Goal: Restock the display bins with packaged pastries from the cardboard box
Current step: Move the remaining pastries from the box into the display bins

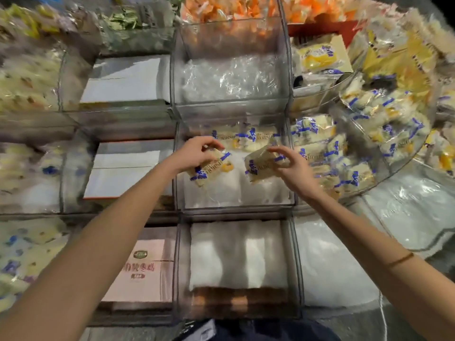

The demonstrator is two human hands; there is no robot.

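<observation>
My left hand grips a clear-wrapped pastry packet with blue print over the middle clear bin. My right hand pinches a second packet of the same kind just to the right, above the same bin. Two more of these packets lie against the bin's far wall. White padding lines the bin floor. No cardboard box of stock is identifiable in view.
Clear bins surround it: a far one with crumpled plastic, a near one with white padding, left ones holding flat boxes, a pink printed box. A round bin of matching packets stands right. Orange packets at back.
</observation>
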